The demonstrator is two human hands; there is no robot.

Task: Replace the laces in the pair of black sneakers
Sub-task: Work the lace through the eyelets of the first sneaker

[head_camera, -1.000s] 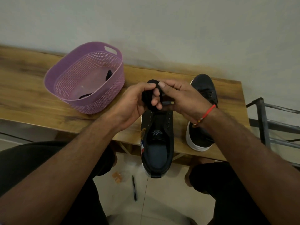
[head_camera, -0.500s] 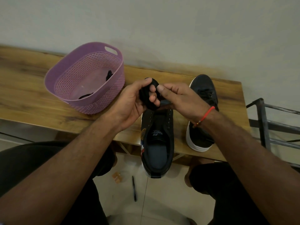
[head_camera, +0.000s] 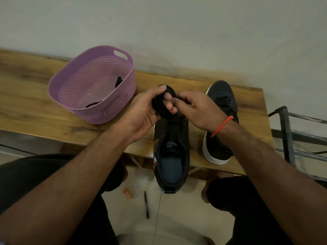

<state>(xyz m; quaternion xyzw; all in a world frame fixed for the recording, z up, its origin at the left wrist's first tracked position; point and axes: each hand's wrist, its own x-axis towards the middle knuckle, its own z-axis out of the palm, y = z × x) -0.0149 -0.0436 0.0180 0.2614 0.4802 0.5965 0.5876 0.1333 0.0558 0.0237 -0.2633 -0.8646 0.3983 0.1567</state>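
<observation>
Left hand grips a coiled black lace; right hand pinches its end, above the unlaced sneaker on the wooden bench; tongue label, upside down, reads "S" and "sport"; laced sneaker beside it

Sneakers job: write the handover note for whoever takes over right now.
Left hand grips a coiled black lace; right hand pinches at the coil.
Near sneaker, under the hands, overhangs the table edge, its visible eyelets empty.
Far sneaker, to its right, is laced.
Basket holds dark lace pieces.
Done: near sneaker unlaced.
Left: uncoil the lace and thread it.
</observation>
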